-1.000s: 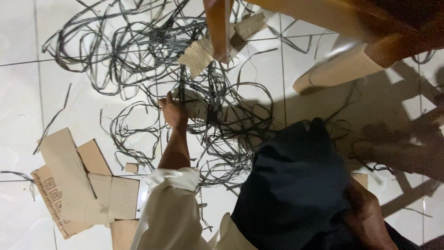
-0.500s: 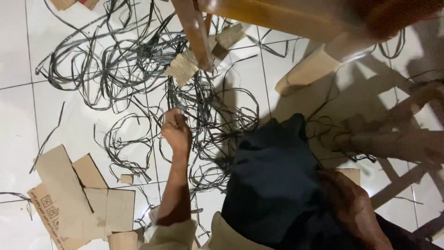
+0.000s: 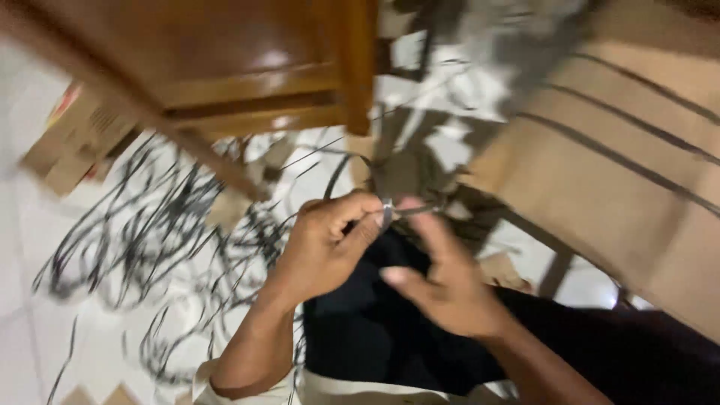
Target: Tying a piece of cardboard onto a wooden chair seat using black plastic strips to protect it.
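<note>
The head view, the only 1 here, is smeared with motion, so edges are soft throughout.

The left hand (image 3: 326, 244) sits near the middle of the picture, its fingers curled together and pinched on a thin, flat, dark strip (image 3: 409, 212) that catches a pale glint where the fingertips (image 3: 373, 217) press it. The right hand (image 3: 442, 285) is just beside it, slightly lower, palm turned inward with the fingers (image 3: 420, 225) stretched out and loosely spread; its index reaches up alongside the strip, though the blur hides whether it actually grips (contact looks likely, no more). The strip arcs up and leftward from the pinch in a narrow curved line towards the wooden furniture.

Both hands hover over a lap covered in matte black cloth (image 3: 375, 330). A cream sleeve (image 3: 247, 386) with a soft folded cuff ends at the left forearm.

On the glossy white tiled floor (image 3: 22, 300) to the left lies a loose tangle of similar dark strips (image 3: 157, 240), looped and springy. Above, a polished brown wooden chair frame (image 3: 240, 67) shines with reflections. At upper left lie flat brown cardboard pieces (image 3: 67, 146). On the right is a tan woven surface (image 3: 622, 172) crossed by about 3 dark straight strips.
</note>
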